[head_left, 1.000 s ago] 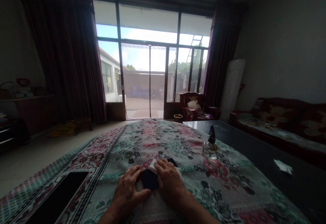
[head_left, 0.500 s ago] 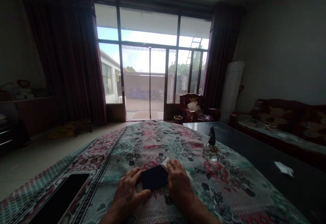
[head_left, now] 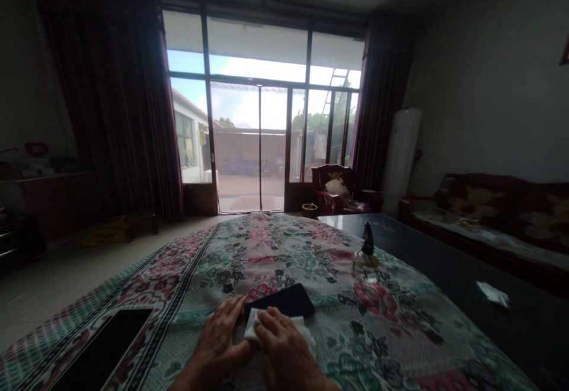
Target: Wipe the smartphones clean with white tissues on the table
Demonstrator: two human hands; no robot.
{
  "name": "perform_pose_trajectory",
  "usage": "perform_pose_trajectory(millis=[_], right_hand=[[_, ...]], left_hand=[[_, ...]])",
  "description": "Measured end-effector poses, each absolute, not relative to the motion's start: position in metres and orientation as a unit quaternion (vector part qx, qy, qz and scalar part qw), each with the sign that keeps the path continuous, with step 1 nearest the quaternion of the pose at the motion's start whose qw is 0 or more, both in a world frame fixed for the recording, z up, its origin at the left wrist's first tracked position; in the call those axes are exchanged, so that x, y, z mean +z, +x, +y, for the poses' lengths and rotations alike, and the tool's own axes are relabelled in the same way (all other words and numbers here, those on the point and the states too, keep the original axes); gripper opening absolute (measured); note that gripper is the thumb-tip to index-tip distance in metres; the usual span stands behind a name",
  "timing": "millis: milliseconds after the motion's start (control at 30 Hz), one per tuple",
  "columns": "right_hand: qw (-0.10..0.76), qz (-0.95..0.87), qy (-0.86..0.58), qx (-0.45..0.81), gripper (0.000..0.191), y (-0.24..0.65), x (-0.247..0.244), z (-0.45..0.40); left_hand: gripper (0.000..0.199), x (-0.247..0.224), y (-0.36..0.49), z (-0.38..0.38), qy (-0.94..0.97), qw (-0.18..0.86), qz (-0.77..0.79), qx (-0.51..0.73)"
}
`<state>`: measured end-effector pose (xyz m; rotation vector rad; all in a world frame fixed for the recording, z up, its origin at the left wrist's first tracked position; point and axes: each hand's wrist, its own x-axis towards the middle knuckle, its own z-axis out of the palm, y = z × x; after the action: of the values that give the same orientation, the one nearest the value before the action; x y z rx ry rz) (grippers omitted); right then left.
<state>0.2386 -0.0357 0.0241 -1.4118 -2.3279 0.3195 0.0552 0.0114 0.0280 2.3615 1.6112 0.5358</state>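
- Phone [head_left: 287, 300], on clothed counter [head_left: 280, 240]; near edge partly hidden by tissue [head_left: 252, 323].
- Left hand [head_left: 221, 333]: thumb spread, at phone's left end.
- Right hand [head_left: 285, 340]: pressing tissue; pinch unclear.
- Tablet [head_left: 104, 349], left.
- Spray bottle [head_left: 367, 260], right, beyond phone.

The bare left hand [head_left: 220, 335] has a sturdy thumb and blunt, rounded fingertips, with light creases over the knuckles. The bare right hand [head_left: 283, 337] has a broad back and similarly rounded fingers. Directly behind each hand, the wrist is uncovered as far as it shows. Dim light leaves the nails and finer skin texture too dark to tell.
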Motion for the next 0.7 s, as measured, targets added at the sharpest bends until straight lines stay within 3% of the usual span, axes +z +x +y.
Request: perform_pose_trajectory(millis=[367, 700], right_hand=[[0.242, -0.747, -0.618, 0.043, 0.050, 0.265, 0.039, -0.029], [0.216, -0.725, -0.653, 0.019, 0.056, 0.273, 0.036, -0.023]], left_hand=[[0.073, 0.040, 0.054, 0.007, 0.810, 0.141, 0.540, 0.181], [0.070, 0.043, 0.055, 0.005, 0.804, 0.149, 0.542, 0.196]])
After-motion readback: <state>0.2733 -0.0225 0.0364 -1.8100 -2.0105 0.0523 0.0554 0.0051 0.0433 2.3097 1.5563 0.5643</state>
